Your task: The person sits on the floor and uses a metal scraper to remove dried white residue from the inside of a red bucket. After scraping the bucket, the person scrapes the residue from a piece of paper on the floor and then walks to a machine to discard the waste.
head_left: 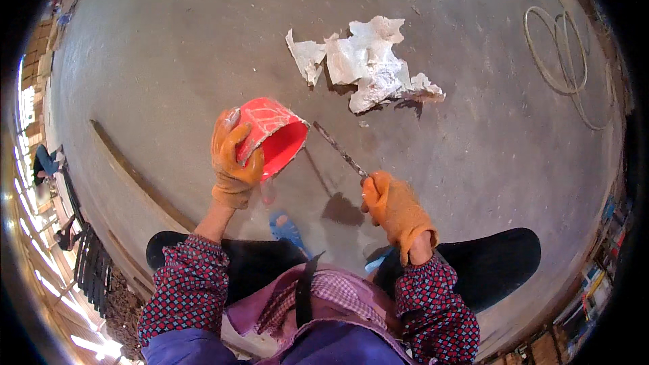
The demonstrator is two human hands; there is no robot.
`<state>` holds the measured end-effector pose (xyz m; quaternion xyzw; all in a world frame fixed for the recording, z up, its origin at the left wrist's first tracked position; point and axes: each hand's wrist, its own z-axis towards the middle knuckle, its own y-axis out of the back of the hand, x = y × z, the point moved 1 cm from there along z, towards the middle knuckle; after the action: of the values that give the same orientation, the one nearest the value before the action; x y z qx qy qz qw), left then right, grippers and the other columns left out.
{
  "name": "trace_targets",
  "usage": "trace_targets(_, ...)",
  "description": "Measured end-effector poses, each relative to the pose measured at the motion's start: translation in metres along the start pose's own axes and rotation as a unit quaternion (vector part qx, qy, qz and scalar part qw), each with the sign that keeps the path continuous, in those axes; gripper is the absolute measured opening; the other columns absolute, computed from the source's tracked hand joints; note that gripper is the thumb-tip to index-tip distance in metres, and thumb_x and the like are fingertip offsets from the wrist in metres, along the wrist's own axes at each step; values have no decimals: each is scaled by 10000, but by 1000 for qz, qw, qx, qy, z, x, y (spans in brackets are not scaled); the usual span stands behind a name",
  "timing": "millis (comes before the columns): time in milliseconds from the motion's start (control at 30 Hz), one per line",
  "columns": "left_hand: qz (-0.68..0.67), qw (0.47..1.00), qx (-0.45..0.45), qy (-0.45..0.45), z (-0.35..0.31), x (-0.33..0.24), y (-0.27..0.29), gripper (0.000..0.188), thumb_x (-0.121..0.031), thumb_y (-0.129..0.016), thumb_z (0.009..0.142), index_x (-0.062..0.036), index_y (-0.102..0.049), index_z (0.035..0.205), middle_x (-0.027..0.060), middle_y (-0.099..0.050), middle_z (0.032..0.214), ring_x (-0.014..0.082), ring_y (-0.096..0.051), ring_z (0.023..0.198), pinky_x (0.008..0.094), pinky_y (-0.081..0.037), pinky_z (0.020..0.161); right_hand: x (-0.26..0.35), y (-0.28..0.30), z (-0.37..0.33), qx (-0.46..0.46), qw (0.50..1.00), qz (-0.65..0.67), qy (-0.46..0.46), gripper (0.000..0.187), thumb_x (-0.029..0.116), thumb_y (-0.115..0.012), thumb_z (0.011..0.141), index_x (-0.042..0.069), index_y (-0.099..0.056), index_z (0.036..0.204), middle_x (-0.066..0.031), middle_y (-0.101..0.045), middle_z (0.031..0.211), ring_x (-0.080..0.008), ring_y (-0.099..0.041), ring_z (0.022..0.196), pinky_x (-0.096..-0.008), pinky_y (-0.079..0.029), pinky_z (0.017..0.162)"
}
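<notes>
My left hand (pixel 234 161), in an orange glove, grips a red round container (pixel 259 122) by its side and base. The container is tilted, its open mouth turned to the right, and pale residue marks its outside and rim. My right hand (pixel 395 211), also gloved in orange, is closed around a thin, worn rod-like tool (pixel 341 154). The tool's tip points up and left, close to the container's rim; I cannot tell whether they touch. Beyond both hands, torn whitish sheet-like pieces (pixel 368 61) lie crumpled on the floor.
The grey floor (pixel 473 162) spreads all around. A pale coiled hose (pixel 564 54) lies at the far right. A long wooden strip (pixel 138 174) runs along the left. A person (pixel 47 165) is at the left edge. Assorted items (pixel 598 277) line the right edge.
</notes>
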<state>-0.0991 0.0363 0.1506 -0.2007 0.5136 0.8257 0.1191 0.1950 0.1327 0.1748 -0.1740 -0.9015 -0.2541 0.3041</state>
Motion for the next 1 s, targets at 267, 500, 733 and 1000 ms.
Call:
trace_targets(267, 56, 997, 35, -36, -4, 9, -8, 501, 24, -536, 660, -62, -622, 1147, 161, -631, 1185, 446, -523, 1185, 509, -411, 995, 23, 11, 1, -53, 986, -152, 40, 228, 267, -524, 916, 62, -614, 878, -222, -651, 830, -429, -621, 796, -512, -489, 696)
trace_targets(500, 113, 992, 42, -39, 0, 0, -10, 496, -24, -522, 688, -99, -659, 1159, 100, -634, 1206, 398, -515, 1221, 476, -411, 973, 31, 13, 3, -71, 977, -188, 74, 219, 259, -532, 921, 60, -592, 851, -222, -648, 786, -424, -629, 744, -503, -499, 668)
trace_targets(733, 154, 985, 73, -10, 5, -8, -17, 589, 56, -491, 652, -97, -641, 1200, 119, -633, 1219, 396, -505, 1234, 471, -387, 1037, 46, 8, -2, -61, 974, -217, 19, 187, 216, -532, 914, 57, -612, 858, -216, -653, 783, -415, -639, 751, -497, -501, 679)
trace_targets(1000, 274, 946, 156, 78, 39, -29, -39, 516, -68, -582, 736, -226, -607, 1227, 8, -605, 1224, 285, -492, 1221, 428, -406, 810, 49, 4, 25, -84, 975, -207, 12, 184, 184, -521, 880, 44, -641, 872, -231, -664, 832, -417, -645, 797, -499, -500, 718)
